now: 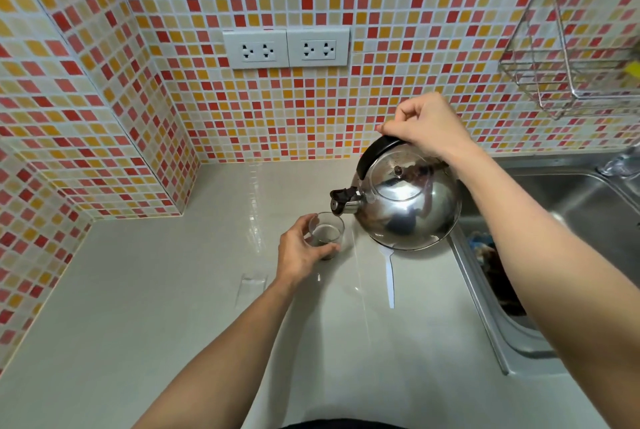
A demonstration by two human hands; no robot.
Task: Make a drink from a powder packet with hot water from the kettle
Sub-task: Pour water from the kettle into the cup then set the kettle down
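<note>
A shiny steel kettle (407,207) with a black handle is tilted to the left, its spout right over the rim of a small clear glass (327,233). My right hand (427,125) grips the kettle's handle from above. My left hand (301,252) wraps around the glass, which stands on the white counter (173,290) and holds brownish liquid or powder. A white plastic spoon (389,276) lies on the counter just below the kettle. No powder packet can be made out.
A clear, hard-to-read item (252,285) lies on the counter left of my left forearm. A steel sink (554,228) with dark things inside is at the right. A wire rack (571,48) hangs above it. Two wall sockets (285,48) sit on the tiled wall.
</note>
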